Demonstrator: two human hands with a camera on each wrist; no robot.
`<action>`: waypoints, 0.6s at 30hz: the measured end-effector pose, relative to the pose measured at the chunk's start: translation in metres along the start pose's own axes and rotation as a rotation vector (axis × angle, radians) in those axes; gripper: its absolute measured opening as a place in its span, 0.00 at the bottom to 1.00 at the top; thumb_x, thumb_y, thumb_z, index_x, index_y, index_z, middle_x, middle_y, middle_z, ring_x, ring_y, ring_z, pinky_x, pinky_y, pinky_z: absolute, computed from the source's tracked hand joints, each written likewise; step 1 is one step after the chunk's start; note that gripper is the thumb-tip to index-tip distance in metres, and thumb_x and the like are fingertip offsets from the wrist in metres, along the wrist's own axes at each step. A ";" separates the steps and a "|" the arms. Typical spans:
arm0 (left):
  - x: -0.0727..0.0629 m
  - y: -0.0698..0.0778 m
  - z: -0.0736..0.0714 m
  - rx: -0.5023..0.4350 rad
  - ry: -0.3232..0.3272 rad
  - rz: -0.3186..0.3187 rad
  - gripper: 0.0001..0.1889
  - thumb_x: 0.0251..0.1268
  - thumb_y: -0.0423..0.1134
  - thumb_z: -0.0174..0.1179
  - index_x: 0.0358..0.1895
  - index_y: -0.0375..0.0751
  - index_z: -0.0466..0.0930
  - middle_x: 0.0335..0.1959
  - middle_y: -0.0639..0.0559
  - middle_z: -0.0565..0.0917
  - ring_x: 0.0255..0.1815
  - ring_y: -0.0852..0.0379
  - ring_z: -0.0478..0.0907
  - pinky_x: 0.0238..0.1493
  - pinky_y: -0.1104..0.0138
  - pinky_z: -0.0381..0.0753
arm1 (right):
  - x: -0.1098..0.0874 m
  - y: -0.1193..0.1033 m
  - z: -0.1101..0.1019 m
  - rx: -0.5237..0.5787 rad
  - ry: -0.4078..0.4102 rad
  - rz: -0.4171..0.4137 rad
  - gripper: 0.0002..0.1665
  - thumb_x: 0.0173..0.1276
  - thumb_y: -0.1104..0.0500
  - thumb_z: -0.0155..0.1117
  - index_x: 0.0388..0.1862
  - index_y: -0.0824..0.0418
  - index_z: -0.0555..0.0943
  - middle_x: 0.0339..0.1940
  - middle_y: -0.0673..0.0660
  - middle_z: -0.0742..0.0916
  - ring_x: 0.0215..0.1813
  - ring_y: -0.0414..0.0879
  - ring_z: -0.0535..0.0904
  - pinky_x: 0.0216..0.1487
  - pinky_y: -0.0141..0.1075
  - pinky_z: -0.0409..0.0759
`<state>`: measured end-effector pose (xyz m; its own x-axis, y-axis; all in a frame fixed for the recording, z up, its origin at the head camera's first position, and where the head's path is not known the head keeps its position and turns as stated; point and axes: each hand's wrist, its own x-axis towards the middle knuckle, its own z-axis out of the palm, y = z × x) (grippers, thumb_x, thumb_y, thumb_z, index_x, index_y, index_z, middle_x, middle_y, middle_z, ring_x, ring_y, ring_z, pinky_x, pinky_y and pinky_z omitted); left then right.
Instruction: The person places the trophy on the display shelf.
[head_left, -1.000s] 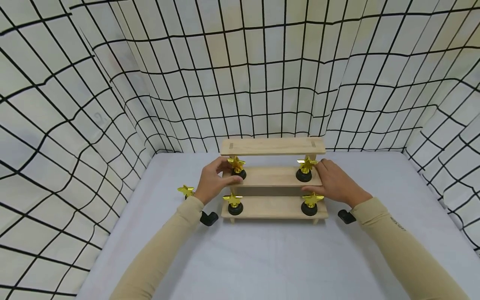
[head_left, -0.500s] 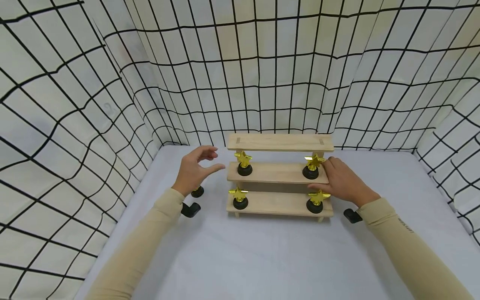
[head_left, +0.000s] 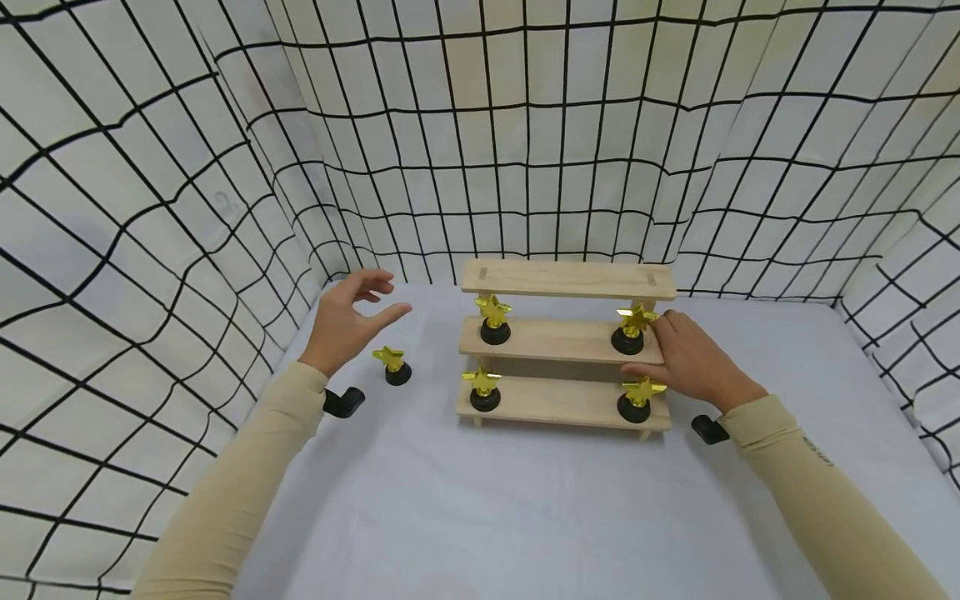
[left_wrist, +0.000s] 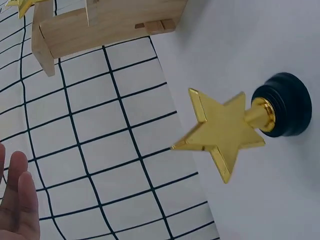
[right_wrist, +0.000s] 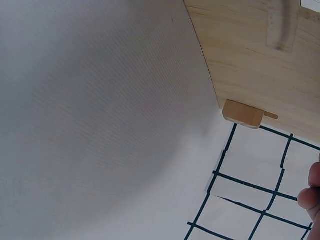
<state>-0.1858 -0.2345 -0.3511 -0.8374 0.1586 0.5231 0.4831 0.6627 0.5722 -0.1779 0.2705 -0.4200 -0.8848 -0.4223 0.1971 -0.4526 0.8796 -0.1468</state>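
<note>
A wooden three-tier shelf (head_left: pixel 558 339) stands on the white-covered table. Gold star trophies with round black bases sit at both ends of its middle and bottom tiers, among them the upper left trophy (head_left: pixel 494 322) and the upper right trophy (head_left: pixel 630 332). My right hand (head_left: pixel 693 360) grips the right end of the middle tier, thumb along the front edge; its other fingers are partly hidden. Left of the shelf, my left hand (head_left: pixel 347 323) holds nothing, thumb and fingers spread apart. Close by it, a loose star trophy (head_left: pixel 393 365) stands upright on the table, large in the left wrist view.
White walls with a black grid (head_left: pixel 555 125) rise behind and at both sides of the table (head_left: pixel 510 508). The shelf's top tier (head_left: pixel 567 277) bears nothing. A black wrist camera (head_left: pixel 343 403) sticks out below the left hand.
My left hand has let go of the upper left trophy and moved left, past the loose trophy. My right hand stays at the shelf's end. The head view has shifted slightly.
</note>
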 end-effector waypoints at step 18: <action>-0.033 -0.038 -0.018 -0.002 -0.070 -0.183 0.30 0.61 0.46 0.76 0.64 0.45 0.76 0.57 0.48 0.84 0.58 0.55 0.78 0.58 0.69 0.78 | 0.000 -0.003 -0.005 0.030 -0.019 0.000 0.50 0.64 0.30 0.70 0.64 0.69 0.74 0.39 0.60 0.78 0.41 0.52 0.70 0.43 0.42 0.69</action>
<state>-0.1713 -0.2780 -0.3786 -0.9269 0.0865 0.3652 0.3218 0.6838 0.6548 -0.1755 0.2688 -0.4146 -0.8865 -0.4267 0.1792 -0.4556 0.8727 -0.1759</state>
